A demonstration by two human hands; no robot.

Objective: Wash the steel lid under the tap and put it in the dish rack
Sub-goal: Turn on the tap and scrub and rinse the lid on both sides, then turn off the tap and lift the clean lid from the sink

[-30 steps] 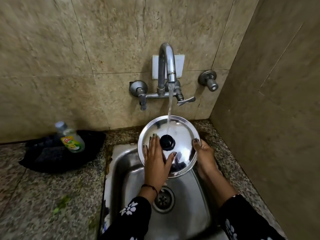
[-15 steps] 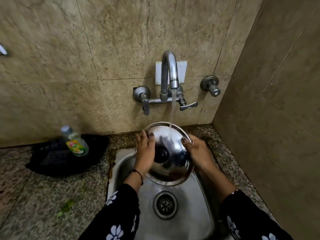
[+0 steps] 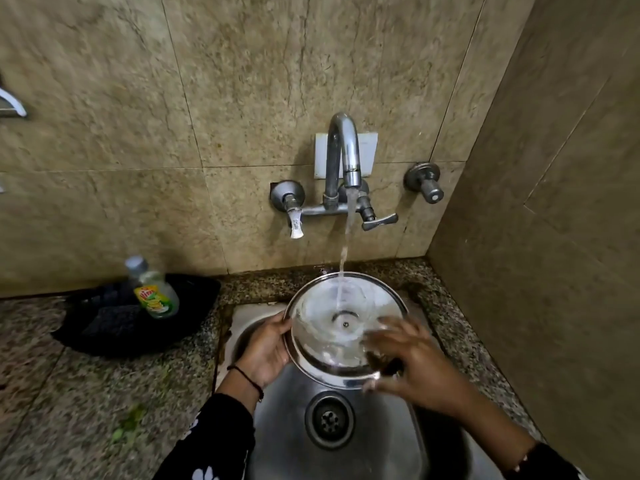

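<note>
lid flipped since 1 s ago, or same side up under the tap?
Yes. The steel lid has turned over: its knob faced the camera earlier, now the hollow underside faces up, catching water below the tap.

Silvery steel lid (image 3: 346, 329) and sink (image 3: 381, 445); black sleeves (image 3: 214, 441) with white flowers; speckled granite counter (image 3: 104, 393); beige mottled wall tiles (image 3: 242, 81) (marble-like veining).

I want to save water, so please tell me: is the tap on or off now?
On. A stream of water falls from the tap spout onto the steel lid held over the sink.
</note>
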